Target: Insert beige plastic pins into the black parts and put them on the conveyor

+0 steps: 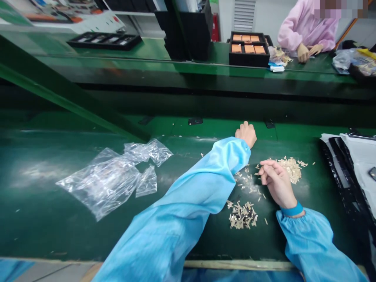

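Note:
My left hand (246,134), in a blue sleeve, reaches forward to the green strip at the back of the bench. Its fingers are curled over, and whatever they hold is hidden. My right hand (276,181), with a blue wristband, is over the bench beside a heap of small beige pieces (292,169). Thumb and fingertips come together there, and anything between them is too small to make out. Nearer the front edge lies a second heap of beige and dark pieces (243,215). Loose pieces are scattered between the two heaps.
Clear plastic bags (105,182) lie left of my left arm. Black-edged white sheets (358,156) are stacked at the right. A green beam (67,92) slants across the left. Behind, a person in pink (308,29) works near a black box of orange packs (249,58).

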Tool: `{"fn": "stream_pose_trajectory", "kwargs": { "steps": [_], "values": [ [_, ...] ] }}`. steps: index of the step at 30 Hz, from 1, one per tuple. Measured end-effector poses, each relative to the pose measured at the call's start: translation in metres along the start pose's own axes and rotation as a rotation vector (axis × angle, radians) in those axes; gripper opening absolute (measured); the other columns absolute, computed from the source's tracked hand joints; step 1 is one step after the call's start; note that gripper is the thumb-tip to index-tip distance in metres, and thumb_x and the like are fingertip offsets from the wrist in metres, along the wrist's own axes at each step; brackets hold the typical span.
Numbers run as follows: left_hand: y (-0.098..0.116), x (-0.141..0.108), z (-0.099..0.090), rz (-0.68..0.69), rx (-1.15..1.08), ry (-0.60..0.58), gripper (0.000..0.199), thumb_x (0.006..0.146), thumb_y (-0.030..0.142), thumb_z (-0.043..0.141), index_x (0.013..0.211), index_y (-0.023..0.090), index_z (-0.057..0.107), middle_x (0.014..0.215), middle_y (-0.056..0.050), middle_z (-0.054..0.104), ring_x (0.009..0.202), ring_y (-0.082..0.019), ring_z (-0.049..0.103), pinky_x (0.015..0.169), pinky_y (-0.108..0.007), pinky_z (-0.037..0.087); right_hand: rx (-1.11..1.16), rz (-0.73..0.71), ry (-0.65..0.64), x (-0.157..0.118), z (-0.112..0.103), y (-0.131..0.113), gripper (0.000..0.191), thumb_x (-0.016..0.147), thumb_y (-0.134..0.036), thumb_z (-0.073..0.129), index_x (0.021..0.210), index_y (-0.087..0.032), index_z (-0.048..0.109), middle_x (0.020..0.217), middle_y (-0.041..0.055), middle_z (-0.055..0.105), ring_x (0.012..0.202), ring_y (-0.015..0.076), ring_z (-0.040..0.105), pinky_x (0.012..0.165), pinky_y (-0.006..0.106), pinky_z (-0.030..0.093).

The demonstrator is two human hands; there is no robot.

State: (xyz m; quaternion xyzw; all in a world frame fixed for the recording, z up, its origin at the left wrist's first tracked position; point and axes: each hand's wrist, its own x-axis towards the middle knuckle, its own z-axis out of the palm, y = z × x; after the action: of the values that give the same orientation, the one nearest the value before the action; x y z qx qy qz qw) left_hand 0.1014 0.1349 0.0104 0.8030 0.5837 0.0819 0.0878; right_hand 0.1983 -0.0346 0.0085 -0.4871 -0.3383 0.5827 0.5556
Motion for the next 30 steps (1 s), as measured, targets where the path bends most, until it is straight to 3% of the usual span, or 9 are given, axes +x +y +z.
{"fn": "stream_pose_trajectory", "kwargs": {
  "steps": [5, 10, 12, 14, 17, 19, 22, 24, 30],
  "values": [
    [-0.008, 0.014, -0.006, 0.018, -0.008, -0.047, 0.027, 0.091, 0.003, 0.05, 0.114, 0.002, 0.065, 0.12, -0.024, 0.06, 0.112, -0.032, 0.062, 0.088, -0.038, 0.05, -0.255, 0.048, -0.14, -0.004, 0.002, 0.001, 0.023, 0.088, -0.041, 0.071, 0.09, -0.019, 0.066, 0.07, -0.0013, 0.067, 0.048, 0.009, 0.051, 0.046, 0.022, 0.038],
    [-0.046, 0.006, -0.024, 0.022, -0.085, -0.017, 0.03, 0.095, 0.007, 0.048, 0.119, 0.013, 0.064, 0.118, -0.017, 0.068, 0.11, -0.03, 0.067, 0.092, -0.039, 0.05, -0.696, -0.012, -0.44, -0.014, 0.008, 0.005, 0.011, 0.091, -0.029, 0.067, 0.084, -0.02, 0.068, 0.067, -0.0024, 0.061, 0.058, 0.0126, 0.053, 0.054, 0.025, 0.041],
    [-0.065, -0.011, -0.026, 0.034, -0.167, 0.017, 0.026, 0.097, 0.014, 0.049, 0.117, 0.019, 0.064, 0.117, -0.012, 0.07, 0.111, -0.027, 0.067, 0.094, -0.037, 0.051, -0.857, -0.091, -0.515, -0.017, 0.011, 0.008, 0.008, 0.091, -0.02, 0.067, 0.084, -0.021, 0.068, 0.072, -0.002, 0.063, 0.061, 0.0129, 0.054, 0.059, 0.025, 0.042],
    [-0.08, -0.036, -0.024, 0.009, -0.49, 0.069, 0.018, 0.094, 0.015, 0.054, 0.108, 0.018, 0.063, 0.104, -0.01, 0.074, 0.104, -0.025, 0.069, 0.091, -0.035, 0.053, -0.968, -0.161, -0.553, -0.021, 0.013, 0.011, 0.01, 0.091, -0.013, 0.065, 0.085, -0.021, 0.066, 0.081, -0.0006, 0.065, 0.067, 0.0138, 0.057, 0.064, 0.026, 0.044],
    [-0.09, -0.084, -0.016, -0.054, -1.047, -0.051, 0.012, 0.096, 0.016, 0.047, 0.104, 0.017, 0.055, 0.096, -0.009, 0.075, 0.084, -0.018, 0.073, 0.073, -0.029, 0.058, -1.092, -0.23, -0.577, -0.025, 0.016, 0.016, 0.011, 0.093, -0.012, 0.064, 0.09, -0.022, 0.064, 0.092, 0.0019, 0.066, 0.081, 0.0176, 0.063, 0.073, 0.029, 0.047],
    [-0.089, -0.114, -0.012, -0.115, -1.262, -0.138, 0.012, 0.095, 0.019, 0.048, 0.107, 0.017, 0.052, 0.096, -0.009, 0.076, 0.075, -0.015, 0.073, 0.061, -0.024, 0.057, -1.173, -0.237, -0.578, -0.028, 0.018, 0.017, 0.01, 0.095, -0.013, 0.062, 0.092, -0.023, 0.063, 0.095, 0.0028, 0.064, 0.086, 0.0194, 0.064, 0.076, 0.03, 0.047],
    [-0.082, -0.145, -0.009, -0.124, -1.388, -0.154, 0.016, 0.091, 0.02, 0.05, 0.107, 0.018, 0.05, 0.095, -0.008, 0.075, 0.058, -0.011, 0.065, 0.042, -0.017, 0.044, -1.284, -0.229, -0.588, -0.032, 0.021, 0.015, 0.01, 0.098, -0.015, 0.058, 0.091, -0.022, 0.06, 0.093, 0.0035, 0.062, 0.084, 0.0201, 0.063, 0.074, 0.031, 0.047],
    [-0.077, -0.156, -0.008, -0.143, -1.436, -0.155, 0.016, 0.09, 0.018, 0.049, 0.105, 0.018, 0.049, 0.09, -0.006, 0.075, 0.051, -0.008, 0.058, 0.038, -0.015, 0.038, -1.346, -0.229, -0.619, -0.033, 0.022, 0.012, 0.011, 0.1, -0.017, 0.055, 0.091, -0.022, 0.058, 0.092, 0.0041, 0.06, 0.081, 0.0206, 0.061, 0.071, 0.031, 0.047],
    [-0.074, -0.17, -0.006, -0.184, -1.519, -0.25, 0.021, 0.092, 0.021, 0.044, 0.113, 0.019, 0.044, 0.082, 0.0, 0.065, 0.057, -0.011, 0.06, 0.044, -0.02, 0.048, -1.269, -0.204, -0.725, -0.028, 0.018, -0.001, 0.013, 0.103, -0.017, 0.046, 0.092, -0.022, 0.052, 0.092, 0.0045, 0.057, 0.081, 0.0202, 0.058, 0.073, 0.032, 0.047]
  ]
}}
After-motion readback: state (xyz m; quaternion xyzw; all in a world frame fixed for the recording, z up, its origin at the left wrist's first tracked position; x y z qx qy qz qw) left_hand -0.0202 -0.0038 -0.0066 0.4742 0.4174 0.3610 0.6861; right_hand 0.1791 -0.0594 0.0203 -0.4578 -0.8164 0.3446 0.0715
